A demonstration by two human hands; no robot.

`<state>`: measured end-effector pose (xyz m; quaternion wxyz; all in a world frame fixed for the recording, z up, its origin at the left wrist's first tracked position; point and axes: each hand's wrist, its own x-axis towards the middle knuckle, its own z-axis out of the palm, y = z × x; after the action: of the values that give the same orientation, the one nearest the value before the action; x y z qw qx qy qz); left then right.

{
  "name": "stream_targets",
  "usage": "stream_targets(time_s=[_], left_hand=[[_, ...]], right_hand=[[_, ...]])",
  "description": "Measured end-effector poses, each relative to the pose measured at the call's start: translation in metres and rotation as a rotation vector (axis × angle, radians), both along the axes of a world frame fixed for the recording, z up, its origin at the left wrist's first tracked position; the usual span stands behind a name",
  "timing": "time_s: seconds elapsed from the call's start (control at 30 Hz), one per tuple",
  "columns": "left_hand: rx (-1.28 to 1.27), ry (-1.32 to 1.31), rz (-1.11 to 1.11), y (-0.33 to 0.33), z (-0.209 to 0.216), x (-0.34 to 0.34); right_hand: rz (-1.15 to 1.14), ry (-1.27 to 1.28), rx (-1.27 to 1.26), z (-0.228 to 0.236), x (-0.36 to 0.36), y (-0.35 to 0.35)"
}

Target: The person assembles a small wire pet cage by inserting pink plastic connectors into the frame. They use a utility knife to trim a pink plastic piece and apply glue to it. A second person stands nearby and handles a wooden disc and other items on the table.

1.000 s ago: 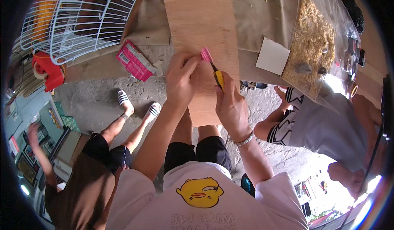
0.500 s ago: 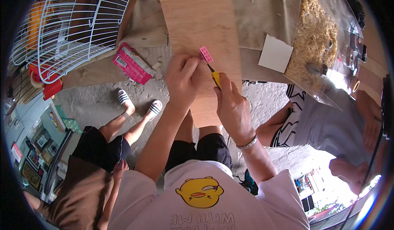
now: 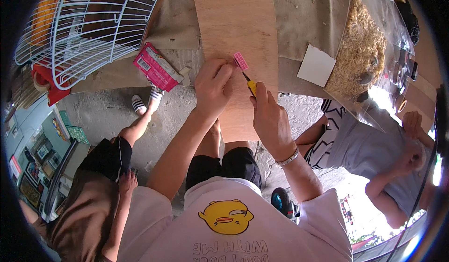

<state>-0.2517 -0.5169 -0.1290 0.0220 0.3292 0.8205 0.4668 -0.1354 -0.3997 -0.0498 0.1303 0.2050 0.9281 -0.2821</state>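
Head view has the left hand point(image 3: 213, 86) pinching a tiny pink plastic piece point(image 3: 241, 61) flat near the plywood board's point(image 3: 234, 23) near edge, right hand point(image 3: 270, 117) fisted round a yellow-handled screwdriver point(image 3: 249, 83); looks light, stiff, slippery, so grip its sides.

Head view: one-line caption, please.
Left hand steadies pink piece on plywood board; right hand holds yellow-handled tool.

A board point(image 3: 236, 37) lies on the table point(image 3: 304, 23); a packet point(image 3: 156, 67) sits left of it, a card point(image 3: 316, 65) right, a cage point(image 3: 89, 23) far left
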Motion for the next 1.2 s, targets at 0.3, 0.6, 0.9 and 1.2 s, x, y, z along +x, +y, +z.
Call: stream_targets(time_s=[0.3, 0.6, 0.9, 1.2], left_hand=[[-0.040, 0.009, 0.092, 0.005, 0.003, 0.003], [-0.022, 0.004, 0.052, 0.002, 0.001, 0.001], [-0.018, -0.004, 0.027, 0.002, 0.004, -0.001], [-0.019, 0.004, 0.105, 0.006, 0.009, -0.001]], right_hand=[[0.026, -0.031, -0.006, 0.004, -0.006, 0.006], [0.037, -0.071, -0.018, 0.009, -0.002, 0.007], [0.082, -0.081, -0.019, 0.006, -0.012, 0.013], [0.048, -0.063, -0.036, 0.014, -0.011, 0.012]])
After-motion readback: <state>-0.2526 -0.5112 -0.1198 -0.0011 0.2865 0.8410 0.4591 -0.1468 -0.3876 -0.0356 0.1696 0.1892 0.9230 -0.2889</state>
